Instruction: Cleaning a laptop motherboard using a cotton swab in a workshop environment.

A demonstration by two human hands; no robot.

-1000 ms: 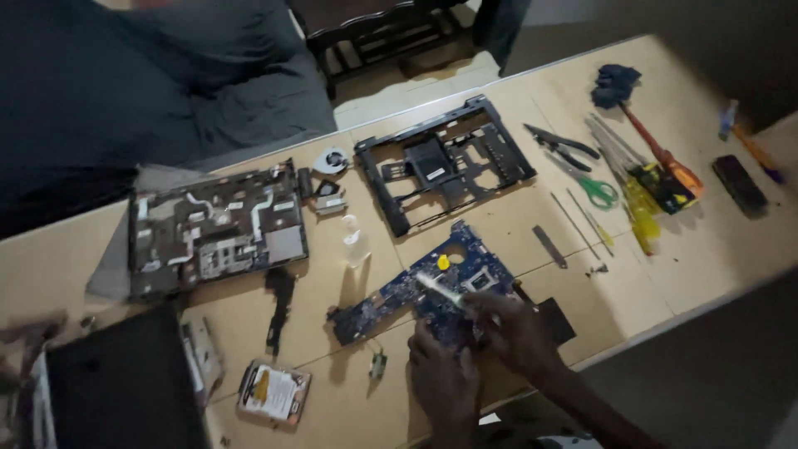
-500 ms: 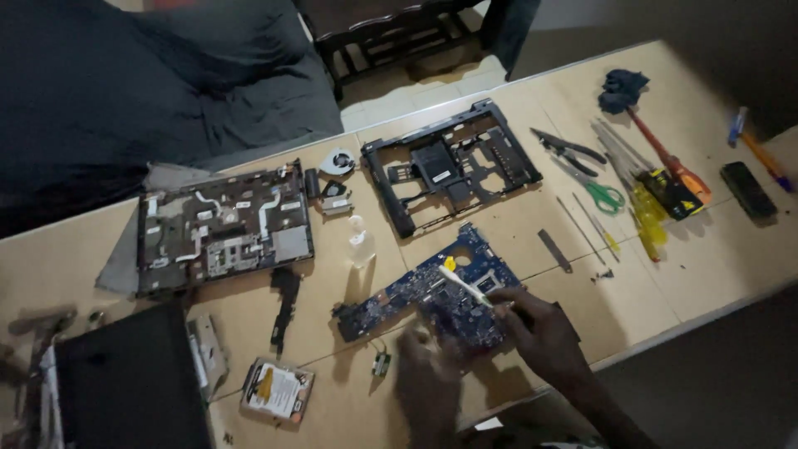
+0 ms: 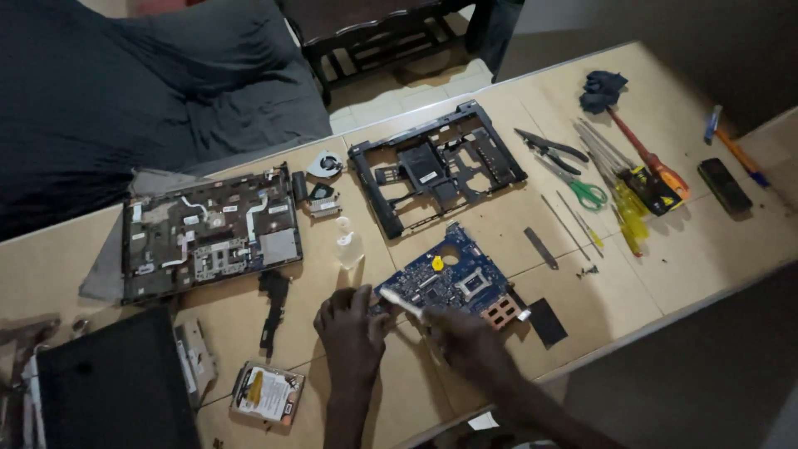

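Motherboard (image 3: 449, 283), blue, lies bare on the surface (image 3: 731, 241) at near centre, just right of a small clear bottle (image 3: 348, 247). Left hand (image 3: 353, 333) rests fingers down at the board's left edge, grip loose, clasping nothing I can see. Right hand (image 3: 465, 341) is closed around a thin white stick-like tool (image 3: 401, 303), tip over the board's near-left corner. Risks, my judgement: board is unclamped, so a hard push could slide or flex it; the bottle could tip onto it; loose screws (image 3: 588, 269) to the right can scatter. Tool type unclear, its tip contact blurred. Black laptop part (image 3: 116, 391) at near left is cut off by the frame.
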